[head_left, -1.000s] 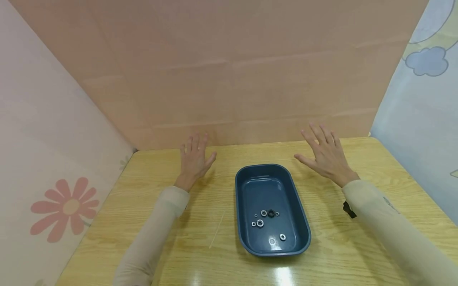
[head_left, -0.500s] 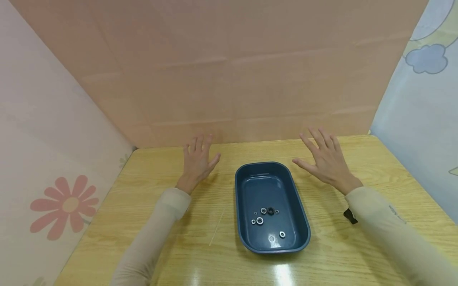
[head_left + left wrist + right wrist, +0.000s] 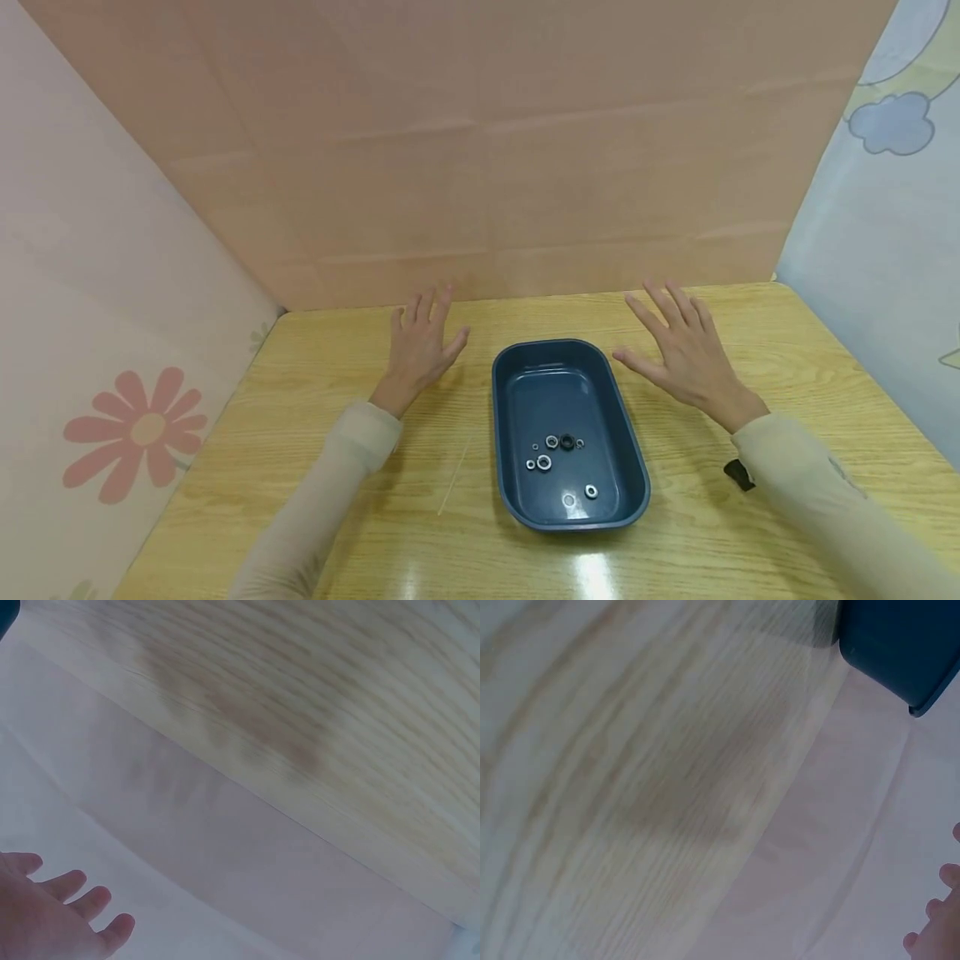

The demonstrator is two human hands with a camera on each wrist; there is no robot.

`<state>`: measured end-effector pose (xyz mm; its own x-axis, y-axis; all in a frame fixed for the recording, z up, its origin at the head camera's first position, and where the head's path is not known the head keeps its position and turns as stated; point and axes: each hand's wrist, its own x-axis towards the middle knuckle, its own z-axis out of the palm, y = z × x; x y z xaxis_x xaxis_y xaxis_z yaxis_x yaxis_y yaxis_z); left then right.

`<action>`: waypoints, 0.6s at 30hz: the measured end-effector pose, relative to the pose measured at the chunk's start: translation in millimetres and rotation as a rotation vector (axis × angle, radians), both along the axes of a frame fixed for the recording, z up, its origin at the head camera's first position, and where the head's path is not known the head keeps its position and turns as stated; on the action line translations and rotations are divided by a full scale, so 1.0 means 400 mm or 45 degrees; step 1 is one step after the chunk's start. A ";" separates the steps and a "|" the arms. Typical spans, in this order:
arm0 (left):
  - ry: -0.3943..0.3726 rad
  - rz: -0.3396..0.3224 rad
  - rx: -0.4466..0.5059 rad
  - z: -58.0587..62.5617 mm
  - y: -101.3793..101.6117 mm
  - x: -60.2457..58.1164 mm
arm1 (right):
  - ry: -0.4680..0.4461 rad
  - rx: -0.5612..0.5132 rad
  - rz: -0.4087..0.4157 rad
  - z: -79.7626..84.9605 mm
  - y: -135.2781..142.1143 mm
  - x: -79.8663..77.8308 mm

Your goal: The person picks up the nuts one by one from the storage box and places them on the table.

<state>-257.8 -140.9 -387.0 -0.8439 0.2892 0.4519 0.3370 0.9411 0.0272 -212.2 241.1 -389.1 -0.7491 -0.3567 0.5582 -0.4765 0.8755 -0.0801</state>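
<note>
A dark blue rectangular tray (image 3: 551, 392) stands on the wooden table between the two hands. Several small metal nuts lie in its near half, among them a silver nut (image 3: 543, 462), a black nut (image 3: 567, 442) and a lone silver nut (image 3: 591, 492) closer to the near wall. Left of the tray's far end, the left hand (image 3: 418, 346) hovers over the table, fingers spread, holding nothing. To the right, the right hand (image 3: 690, 362) is likewise raised with spread fingers and holds nothing. In the right wrist view the tray's outer wall (image 3: 900, 645) shows at the top right.
The wooden table (image 3: 300, 467) meets a pinkish-brown covered back wall (image 3: 480, 183). A flower-patterned panel (image 3: 90, 292) borders the left side and a cloud-patterned panel (image 3: 885, 250) the right. A small black object (image 3: 739, 475) shows beside the right sleeve.
Both hands have come slightly nearer the body; the left hand has also shifted a little to the right. The tray and nuts stay where they were on the table.
</note>
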 end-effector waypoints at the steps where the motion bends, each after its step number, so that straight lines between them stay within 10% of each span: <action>1: -0.001 0.000 0.003 0.000 0.001 0.003 | -0.004 0.001 0.005 -0.001 -0.002 0.005; 18: 0.020 -0.065 -0.007 0.004 0.023 0.048 | -0.069 0.037 0.119 -0.005 -0.050 0.069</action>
<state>-238.5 -131.6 -385.2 -0.8211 0.3341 0.4629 0.3848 0.9229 0.0165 -184.7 221.2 -391.3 -0.7410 -0.4416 0.5059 -0.5516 0.8300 -0.0834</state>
